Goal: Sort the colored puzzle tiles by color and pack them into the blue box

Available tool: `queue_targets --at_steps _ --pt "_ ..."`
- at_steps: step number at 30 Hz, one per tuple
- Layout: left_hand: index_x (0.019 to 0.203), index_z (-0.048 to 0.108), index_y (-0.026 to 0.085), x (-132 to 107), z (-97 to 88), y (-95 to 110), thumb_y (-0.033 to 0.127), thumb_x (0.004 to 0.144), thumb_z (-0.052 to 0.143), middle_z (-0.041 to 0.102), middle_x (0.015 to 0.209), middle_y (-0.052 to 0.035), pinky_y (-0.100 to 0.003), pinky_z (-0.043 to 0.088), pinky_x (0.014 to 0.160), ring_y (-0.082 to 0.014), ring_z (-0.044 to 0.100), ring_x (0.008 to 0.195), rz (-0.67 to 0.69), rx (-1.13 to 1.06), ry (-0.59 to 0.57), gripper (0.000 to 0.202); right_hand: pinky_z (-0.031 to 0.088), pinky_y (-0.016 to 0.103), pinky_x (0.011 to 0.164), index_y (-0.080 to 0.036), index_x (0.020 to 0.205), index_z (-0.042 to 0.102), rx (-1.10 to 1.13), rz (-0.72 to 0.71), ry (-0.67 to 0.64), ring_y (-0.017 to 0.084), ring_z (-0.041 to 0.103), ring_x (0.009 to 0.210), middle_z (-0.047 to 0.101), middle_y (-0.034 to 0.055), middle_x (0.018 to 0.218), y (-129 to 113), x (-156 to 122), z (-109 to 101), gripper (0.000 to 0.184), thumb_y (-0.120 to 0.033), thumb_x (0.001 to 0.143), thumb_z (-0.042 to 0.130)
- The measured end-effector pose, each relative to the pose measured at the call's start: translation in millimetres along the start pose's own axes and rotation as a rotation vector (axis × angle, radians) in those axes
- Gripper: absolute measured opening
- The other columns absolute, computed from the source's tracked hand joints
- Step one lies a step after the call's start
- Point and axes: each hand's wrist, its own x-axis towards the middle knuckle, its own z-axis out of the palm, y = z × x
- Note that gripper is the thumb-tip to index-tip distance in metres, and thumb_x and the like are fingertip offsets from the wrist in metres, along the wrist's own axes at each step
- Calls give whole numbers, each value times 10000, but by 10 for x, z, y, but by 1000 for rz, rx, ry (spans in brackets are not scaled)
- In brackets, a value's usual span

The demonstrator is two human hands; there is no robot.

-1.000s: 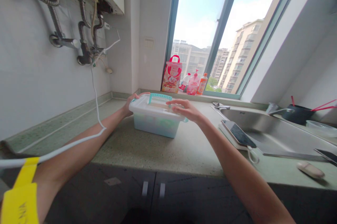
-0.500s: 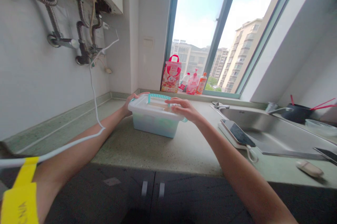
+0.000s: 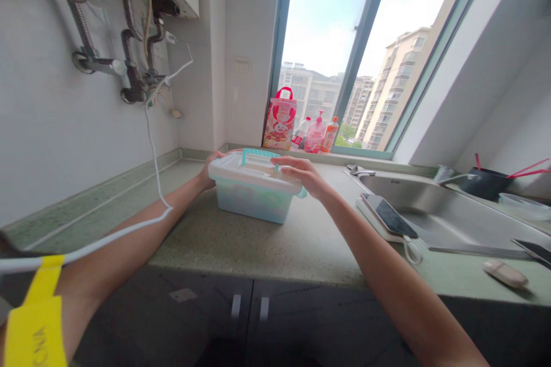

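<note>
A storage box (image 3: pixel 253 200) with a pale, translucent blue-green body and a white lid (image 3: pixel 228 166) sits on the countertop. A turquoise carry handle (image 3: pixel 260 153) stands on top of the lid. My left hand (image 3: pixel 210 169) holds the box at its left end, its fingers partly hidden behind the lid. Over the right end of the lid lies my right hand (image 3: pixel 303 174), its fingertips at the right end of the handle. Beneath that hand, a turquoise latch (image 3: pixel 302 192) shows at the box's right side. The contents are only a blur through the wall.
A phone (image 3: pixel 387 215) on a white block lies by the steel sink (image 3: pixel 451 212). A small beige object (image 3: pixel 504 274) rests near the counter's front edge. Bottles (image 3: pixel 315 132) and a red-handled bag (image 3: pixel 279 123) line the windowsill. A white cable (image 3: pixel 157 174) hangs across my left forearm.
The view has shifted very slightly. My right hand has moved a little over the lid, its fingers still by the handle. The box stays in place.
</note>
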Motion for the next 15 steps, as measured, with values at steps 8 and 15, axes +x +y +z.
queue_targets --at_steps 8,15 --pt "1353 591 148 -20 17 10 371 770 514 774 1070 -48 -429 512 956 -357 654 1128 4 50 -5 629 527 377 960 -261 1162 820 39 55 46 263 710 1088 788 32 1204 -26 24 17 418 -452 792 780" --pt "1390 564 95 20 -47 -10 351 790 532 768 1088 -83 -416 508 945 -358 653 1117 16 20 -14 653 510 403 1012 -251 1154 821 8 24 35 272 692 1129 787 41 1200 -48 14 38 427 -469 791 764"
